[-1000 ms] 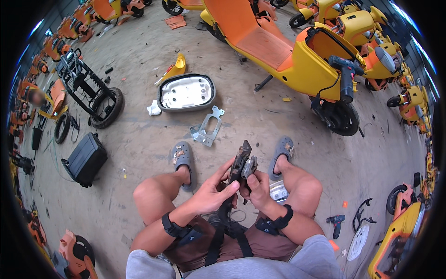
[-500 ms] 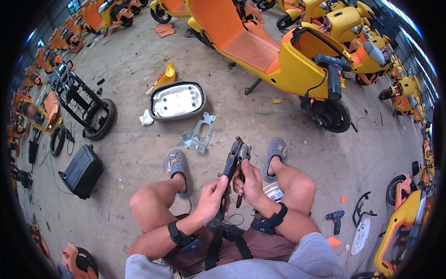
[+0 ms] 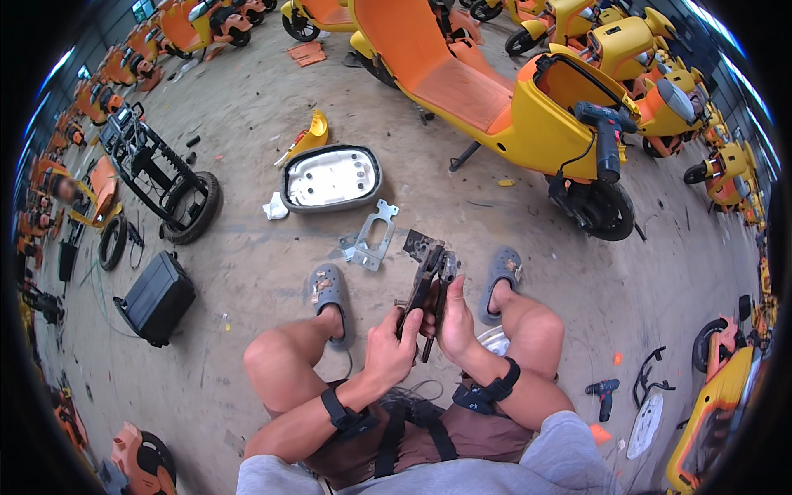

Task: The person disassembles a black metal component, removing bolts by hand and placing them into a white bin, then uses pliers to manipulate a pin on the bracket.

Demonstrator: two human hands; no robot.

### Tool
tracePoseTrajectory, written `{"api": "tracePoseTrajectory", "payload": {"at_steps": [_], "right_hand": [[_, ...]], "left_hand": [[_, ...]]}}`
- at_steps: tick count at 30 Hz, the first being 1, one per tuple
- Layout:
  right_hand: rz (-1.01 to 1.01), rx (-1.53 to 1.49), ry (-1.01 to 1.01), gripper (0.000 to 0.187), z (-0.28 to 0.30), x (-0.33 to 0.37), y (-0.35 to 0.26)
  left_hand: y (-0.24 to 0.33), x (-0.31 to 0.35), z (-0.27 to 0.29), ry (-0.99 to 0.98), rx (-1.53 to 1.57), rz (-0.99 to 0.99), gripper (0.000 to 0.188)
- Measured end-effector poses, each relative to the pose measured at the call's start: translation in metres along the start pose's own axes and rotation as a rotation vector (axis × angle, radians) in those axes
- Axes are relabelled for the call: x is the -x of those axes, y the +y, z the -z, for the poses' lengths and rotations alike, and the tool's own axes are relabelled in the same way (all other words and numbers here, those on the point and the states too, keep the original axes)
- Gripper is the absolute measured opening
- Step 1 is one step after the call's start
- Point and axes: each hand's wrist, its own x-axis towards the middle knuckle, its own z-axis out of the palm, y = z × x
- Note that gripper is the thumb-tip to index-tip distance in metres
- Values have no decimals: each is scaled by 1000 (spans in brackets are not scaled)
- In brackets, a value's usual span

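Observation:
Above my lap, between my knees, I hold a dark metal bracket-like part (image 3: 427, 272) upright. It has two long arms side by side and a flat plate at the far end; its exact kind I cannot make out. My left hand (image 3: 391, 345) is closed around the lower left arm, thumb along its side. Closed on the right arm, my right hand (image 3: 455, 328) has its thumb pointing up beside the joint. The fingers partly hide the lower ends. Just beyond lies a silver slotted metal bracket (image 3: 373, 239) on the floor.
An upturned seat (image 3: 332, 177) with a white underside lies ahead. A yellow-orange scooter (image 3: 487, 99) stands behind it, a cordless drill (image 3: 606, 136) on its front. Left are a bare scooter frame (image 3: 161, 169) and black box (image 3: 157, 297); right, another drill (image 3: 603, 398).
The bracket-like part has turned in my hands, so its flat end plate now shows at the top left. My left hand sits slightly lower, and the whole view has shifted a little.

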Motion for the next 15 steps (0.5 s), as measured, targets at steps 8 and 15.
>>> {"api": "tracePoseTrajectory", "payload": {"at_steps": [8,15], "right_hand": [[6,89,-11,73,-12,7,0],[-70,-52,47,70,-14,12,-12]], "left_hand": [[-30,4,14,88,-213,-167,37],[-16,-4,9,59,-261,-260,29]]}}
